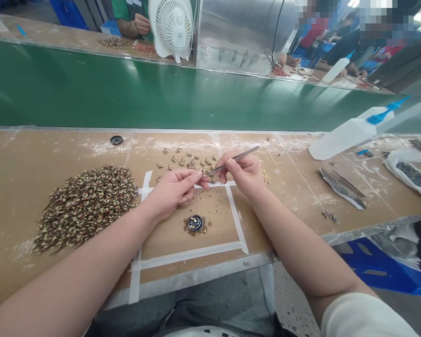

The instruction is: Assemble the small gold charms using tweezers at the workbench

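My right hand (238,173) is shut on a pair of slim steel tweezers (235,161), with their tips reaching left to my left hand (173,194). The left fingertips pinch close together by those tips, and anything between them is too small to tell. Several small gold-and-brown parts (192,161) lie scattered just beyond my hands on the brown bench board (49,150). To the left is a large heap of similar mottled pieces (86,206). Below my hands, inside a square of white tape (236,220), sits a round dark disc (195,223).
To the right lie a white squeeze bottle with a blue nozzle (344,138), a second pair of tweezers on a wrapper (342,188), and a white bag of dark pieces (409,173). A green conveyor belt (161,89) runs behind the bench; a co-worker's hand (142,23) and a white fan (171,28) stand beyond it.
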Motion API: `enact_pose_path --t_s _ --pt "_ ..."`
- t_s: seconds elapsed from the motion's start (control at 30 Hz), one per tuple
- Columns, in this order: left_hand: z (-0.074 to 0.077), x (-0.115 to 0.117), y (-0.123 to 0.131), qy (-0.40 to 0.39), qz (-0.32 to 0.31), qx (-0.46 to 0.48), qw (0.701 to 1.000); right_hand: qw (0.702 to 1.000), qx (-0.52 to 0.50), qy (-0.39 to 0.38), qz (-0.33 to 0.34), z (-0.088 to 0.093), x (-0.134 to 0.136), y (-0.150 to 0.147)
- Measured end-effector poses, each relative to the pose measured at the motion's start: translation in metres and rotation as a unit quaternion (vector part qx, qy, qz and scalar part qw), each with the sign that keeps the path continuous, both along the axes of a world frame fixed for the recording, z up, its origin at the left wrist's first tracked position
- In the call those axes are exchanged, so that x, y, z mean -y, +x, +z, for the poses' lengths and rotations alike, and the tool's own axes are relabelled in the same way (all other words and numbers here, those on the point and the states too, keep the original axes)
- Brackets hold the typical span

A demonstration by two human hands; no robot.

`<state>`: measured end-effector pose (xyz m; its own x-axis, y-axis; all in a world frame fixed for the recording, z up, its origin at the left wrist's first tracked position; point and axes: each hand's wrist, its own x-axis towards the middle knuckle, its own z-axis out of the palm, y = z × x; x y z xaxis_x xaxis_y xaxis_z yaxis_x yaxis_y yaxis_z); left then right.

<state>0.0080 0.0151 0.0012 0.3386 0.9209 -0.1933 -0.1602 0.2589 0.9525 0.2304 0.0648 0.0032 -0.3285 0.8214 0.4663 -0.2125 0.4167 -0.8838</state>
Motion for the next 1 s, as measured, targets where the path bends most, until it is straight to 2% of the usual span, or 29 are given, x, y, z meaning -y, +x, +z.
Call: enact_pose_path --t_s 0.1,0.23,0.43,0.57,0.73,1.0 --pt "-0.002 -0.001 0.0 0.016 0.04 -0.027 0.999 1.0 -0.009 0.009 0.0 0.0 -0.002 0.002" --pt "-0.001 0.0 -0.001 0.079 0.094 -0.098 0.988 0.999 -0.027 -0.01 -0.021 -0.003 -0.007 0.004" --pt "0.005 0.005 -0.001 0.141 0.107 -0.116 0.977 0.997 -0.025 -0.04 -0.053 -0.004 -0.011 0.005" --pt "0.01 0.008 0.0 0.165 0.116 -0.136 0.97 0.997 -0.053 -0.036 -0.043 -0.004 -0.011 0.004" --pt "0.014 0.011 0.0 0.195 0.108 -0.114 0.968 0.998 -0.051 -0.03 -0.038 -0.004 -0.011 0.004" --pt "0.01 0.009 0.0 0.183 0.109 -0.062 0.975 0.997 -0.037 -0.042 -0.046 -0.004 -0.01 0.004"
